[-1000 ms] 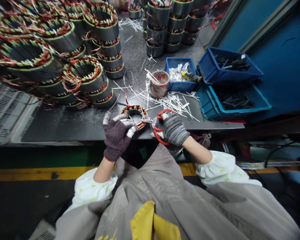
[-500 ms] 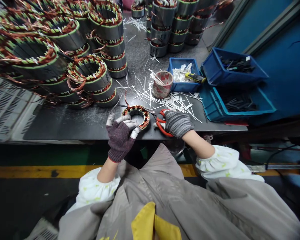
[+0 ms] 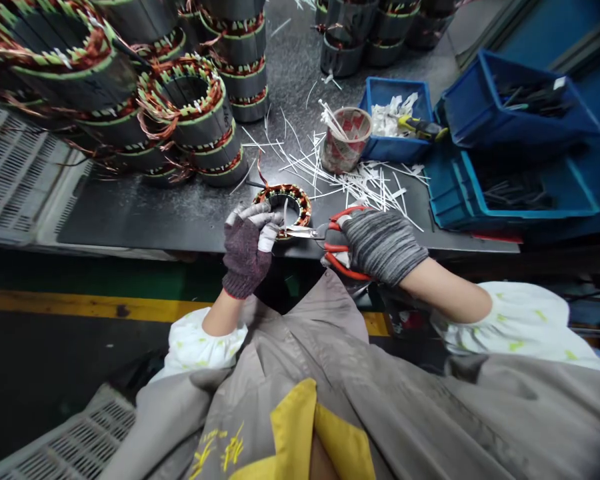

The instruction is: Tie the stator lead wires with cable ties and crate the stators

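Observation:
A small wound motor stator (image 3: 304, 204) with copper windings and pale ties lies near the bench's front edge. My left hand (image 3: 247, 255), in a dark purple glove with white-wrapped fingertips, grips its near left rim. In my right hand (image 3: 384, 244), gloved in grey stripes, is a pair of red-handled scissors (image 3: 304, 232). Their blades are spread at the near side of the stator, close to my left fingertips. What lies between the blades is too small to make out. Copper leads and a dark sleeve stick out at the stator's far left.
Stacked stators (image 3: 200, 127) stand left and behind. Loose white ties (image 3: 380, 193) surround a paper cup (image 3: 347, 143). Right of it are a blue tray (image 3: 400, 152) of white pieces with a yellow-handled cutter (image 3: 420, 127), and stacked blue bins (image 3: 525, 213) with dark tubes.
The scissors have swung left and opened, bringing their blades to the stator's near rim. My left hand stays at the stator. The whole view has shifted with my head.

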